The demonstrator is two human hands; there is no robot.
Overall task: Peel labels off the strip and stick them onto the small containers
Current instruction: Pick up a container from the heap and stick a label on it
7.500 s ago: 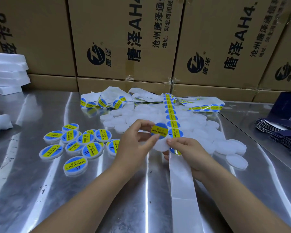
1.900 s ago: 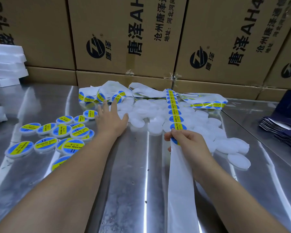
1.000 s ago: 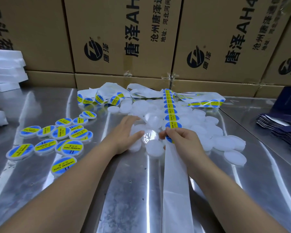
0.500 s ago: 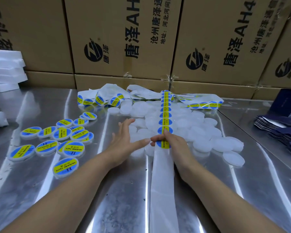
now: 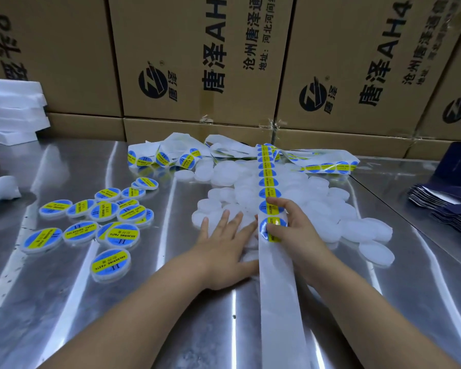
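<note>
Head view
Hidden: the left hand (image 5: pixel 224 249) lies flat, fingers spread, covering plain containers; whether it grips one cannot be told.
Right hand (image 5: pixel 290 230): pinching the white backing strip (image 5: pixel 277 288) at the round blue-and-yellow label (image 5: pixel 273 229).
Materials: translucent white round containers (image 5: pixel 317 203) heaped behind the strip on the shiny steel desk (image 5: pixel 171 315); labelled containers (image 5: pixel 109 258) left of it.
Change: the left hand has come down flat from half a second ago.
</note>
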